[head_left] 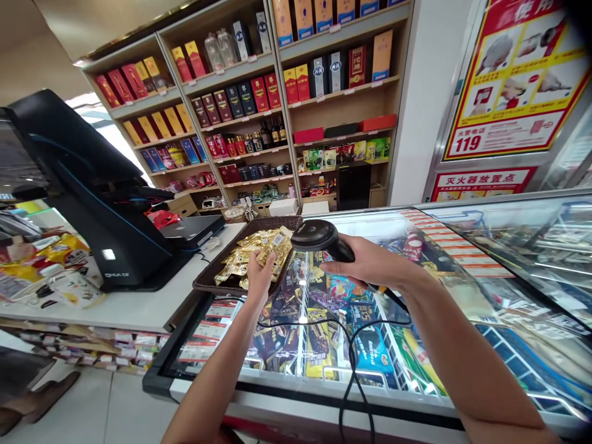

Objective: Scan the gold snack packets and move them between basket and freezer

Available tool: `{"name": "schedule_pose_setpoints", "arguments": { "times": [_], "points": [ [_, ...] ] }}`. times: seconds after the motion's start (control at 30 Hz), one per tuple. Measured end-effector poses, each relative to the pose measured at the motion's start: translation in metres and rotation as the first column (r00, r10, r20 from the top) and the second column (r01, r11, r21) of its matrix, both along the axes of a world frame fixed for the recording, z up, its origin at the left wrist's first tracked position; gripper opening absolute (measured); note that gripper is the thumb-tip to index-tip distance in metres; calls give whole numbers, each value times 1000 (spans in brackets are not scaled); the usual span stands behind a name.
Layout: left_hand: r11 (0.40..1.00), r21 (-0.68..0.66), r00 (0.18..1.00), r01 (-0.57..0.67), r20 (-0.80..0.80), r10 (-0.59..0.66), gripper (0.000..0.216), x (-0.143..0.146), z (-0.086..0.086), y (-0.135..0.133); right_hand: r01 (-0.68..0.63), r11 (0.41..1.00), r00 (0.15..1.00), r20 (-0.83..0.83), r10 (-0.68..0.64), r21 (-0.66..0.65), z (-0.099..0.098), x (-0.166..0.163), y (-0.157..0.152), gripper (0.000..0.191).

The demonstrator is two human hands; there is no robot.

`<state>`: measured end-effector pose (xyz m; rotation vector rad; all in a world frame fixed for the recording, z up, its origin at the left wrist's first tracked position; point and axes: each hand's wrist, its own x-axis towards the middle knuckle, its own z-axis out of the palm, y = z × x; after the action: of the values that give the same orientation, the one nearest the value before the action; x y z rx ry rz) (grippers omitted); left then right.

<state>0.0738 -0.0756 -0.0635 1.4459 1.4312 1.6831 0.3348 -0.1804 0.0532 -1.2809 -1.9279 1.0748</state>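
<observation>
My right hand (372,262) is wrapped round the handle of a black barcode scanner (315,234). The scanner's head points left, close to a gold foil packet (278,242) with a white barcode label. My left hand (260,274) pinches that packet over a brown woven basket (207,282). Many similar gold packets (240,253) lie heaped in the basket. From the scanner a black cable (352,345) loops down over the freezer's glass top.
A glass-topped freezer (277,390) with bagged frozen goods spans the front. On the counter (152,314) at left stands a black checkout terminal (99,203), with bags and a patterned cup (74,287) beside it. Shelves (222,127) of boxed goods rise behind. A person's shoe (53,394) shows lower left.
</observation>
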Motion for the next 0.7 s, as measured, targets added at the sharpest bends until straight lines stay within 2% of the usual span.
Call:
{"name": "schedule_pose_setpoints", "arguments": {
  "times": [0.2,0.3,0.43,0.53,0.63,0.7],
  "points": [
    [998,-54,997,37,66,-33,38,-2,-6,0,4,1000,1000,-9,-4,22,-2,0,2,47],
    [992,-124,993,32,119,-17,38,-16,-6,4,23,999,999,-25,-22,33,-2,2,2,52],
    [970,-206,981,-128,116,154,33,-55,7,13,12,1000,999,-34,-11,22,-1,3,0,52],
    [918,-235,944,-321,3,330,42,-77,19,19,24,999,999,-25,-23,33,0,4,0,53],
    [858,-178,876,-481,-141,462,58,-76,25,25,74,995,997,0,-74,71,0,8,2,52],
    [866,-111,861,-488,-221,458,56,-59,26,29,142,982,989,25,-146,122,1,12,4,50]
  ]
}}
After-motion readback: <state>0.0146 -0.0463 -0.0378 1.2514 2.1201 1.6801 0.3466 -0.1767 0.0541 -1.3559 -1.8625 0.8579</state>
